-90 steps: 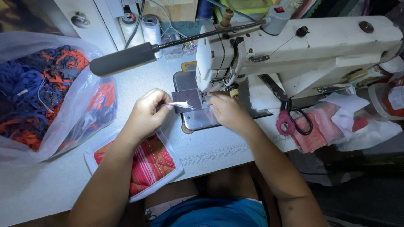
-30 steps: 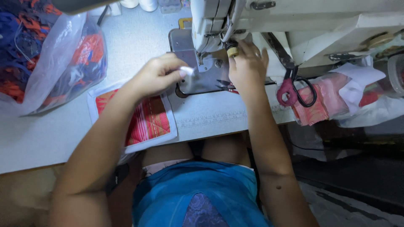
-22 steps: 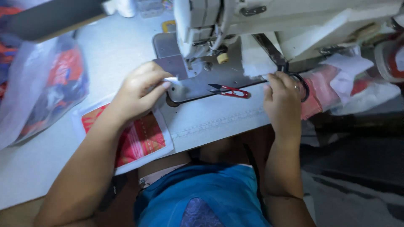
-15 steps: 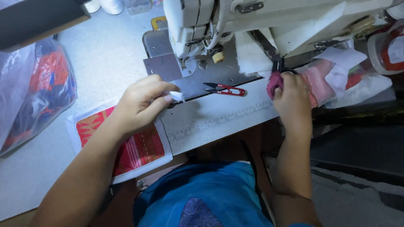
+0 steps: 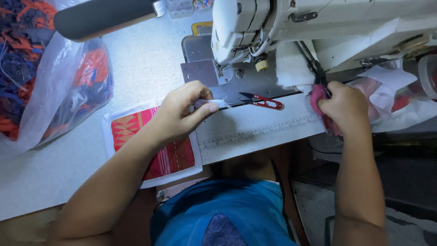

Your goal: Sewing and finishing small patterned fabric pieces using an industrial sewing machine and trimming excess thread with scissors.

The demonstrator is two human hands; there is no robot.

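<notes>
A pale, lightly speckled bench (image 5: 136, 64) fills most of the view, its near edge running from the lower left up toward the right. A white sewing machine (image 5: 327, 27) stands along the far right side, with a dark padded bar (image 5: 104, 18) reaching out over the far left corner. A clear plastic bag of orange and blue scraps (image 5: 41, 77) slumps at the left edge. A printed ruler strip (image 5: 264, 132) lies along the near edge. Below the bench, at the right, the floor (image 5: 409, 232) is dark and shadowed. The light is cool and even.
</notes>
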